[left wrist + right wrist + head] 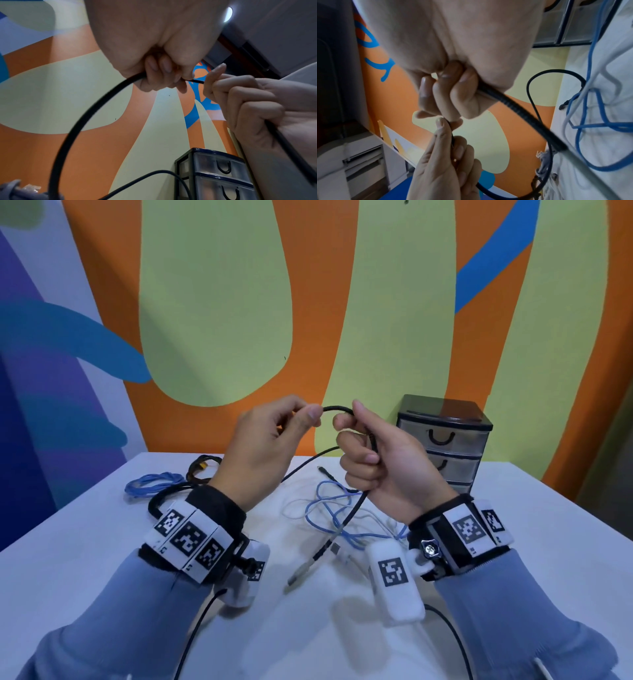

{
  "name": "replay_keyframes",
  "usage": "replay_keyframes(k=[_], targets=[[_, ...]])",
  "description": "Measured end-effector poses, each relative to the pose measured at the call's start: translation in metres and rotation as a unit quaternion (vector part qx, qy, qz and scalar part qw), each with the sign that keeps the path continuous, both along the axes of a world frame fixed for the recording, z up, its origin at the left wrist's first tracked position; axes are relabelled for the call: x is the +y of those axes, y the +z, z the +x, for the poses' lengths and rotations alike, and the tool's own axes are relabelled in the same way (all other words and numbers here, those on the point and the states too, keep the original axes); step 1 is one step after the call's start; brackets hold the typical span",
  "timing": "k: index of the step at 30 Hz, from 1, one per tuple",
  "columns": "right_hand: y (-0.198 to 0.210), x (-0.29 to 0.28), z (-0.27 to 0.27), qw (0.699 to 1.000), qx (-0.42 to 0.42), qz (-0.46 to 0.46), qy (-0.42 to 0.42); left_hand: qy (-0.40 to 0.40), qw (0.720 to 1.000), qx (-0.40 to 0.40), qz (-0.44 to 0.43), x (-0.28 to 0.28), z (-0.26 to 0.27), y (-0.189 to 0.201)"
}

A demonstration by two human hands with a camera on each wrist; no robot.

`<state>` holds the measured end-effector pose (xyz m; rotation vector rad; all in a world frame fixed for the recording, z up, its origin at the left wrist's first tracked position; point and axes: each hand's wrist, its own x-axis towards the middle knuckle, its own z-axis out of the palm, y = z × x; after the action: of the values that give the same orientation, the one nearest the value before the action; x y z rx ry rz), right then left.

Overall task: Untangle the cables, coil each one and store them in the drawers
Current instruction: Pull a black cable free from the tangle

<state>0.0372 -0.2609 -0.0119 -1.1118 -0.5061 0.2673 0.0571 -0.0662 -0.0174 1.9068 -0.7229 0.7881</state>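
Both hands are raised above the white table (102, 549) and hold one black braided cable (337, 408). My left hand (274, 433) pinches it between thumb and forefinger. My right hand (373, 457) has its fingers curled round the cable, which runs down from the fist (356, 508) to the table. In the left wrist view the black cable (82, 121) loops down from the left hand (163, 75). In the right wrist view the right hand (453, 94) grips the black cable (522, 116). A tangle of blue and white cables (339, 515) lies under the hands.
A small black-framed drawer unit (445, 443) with clear drawers, all closed, stands at the back right of the table against the painted wall. A coiled blue cable (150, 484) and a dark cable with a yellow plug (202, 469) lie at the back left.
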Motion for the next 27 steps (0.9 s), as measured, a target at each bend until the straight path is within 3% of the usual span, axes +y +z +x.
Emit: replay_keyframes(k=[3,9,12,15,18,21,24,27], targets=[[0.005,-0.007,0.001,0.998,-0.002,0.063,-0.013,0.014,0.998,0.044,0.031,0.0,0.002,-0.003],[0.005,-0.011,0.005,0.978,-0.034,0.168,-0.12,-0.064,0.961,0.132,0.234,-0.019,-0.014,-0.008],[0.007,-0.012,0.004,0.962,-0.051,0.223,-0.147,-0.097,0.946,0.096,0.293,-0.029,-0.028,-0.005],[0.006,-0.011,0.005,0.955,-0.116,0.157,-0.223,-0.112,0.941,0.068,0.311,-0.033,-0.038,-0.002],[0.004,-0.012,0.004,0.939,-0.172,-0.019,-0.296,-0.137,0.956,0.049,0.255,-0.034,-0.044,0.002],[0.003,-0.014,0.0,0.932,-0.163,-0.157,-0.283,-0.192,0.971,0.074,0.124,-0.029,-0.044,0.008],[0.002,-0.012,-0.002,0.952,-0.15,-0.166,-0.21,-0.225,0.972,0.073,-0.007,-0.017,-0.038,0.016],[0.004,-0.01,-0.003,0.972,-0.13,-0.159,-0.116,-0.189,0.972,0.071,-0.116,-0.007,-0.032,0.022]])
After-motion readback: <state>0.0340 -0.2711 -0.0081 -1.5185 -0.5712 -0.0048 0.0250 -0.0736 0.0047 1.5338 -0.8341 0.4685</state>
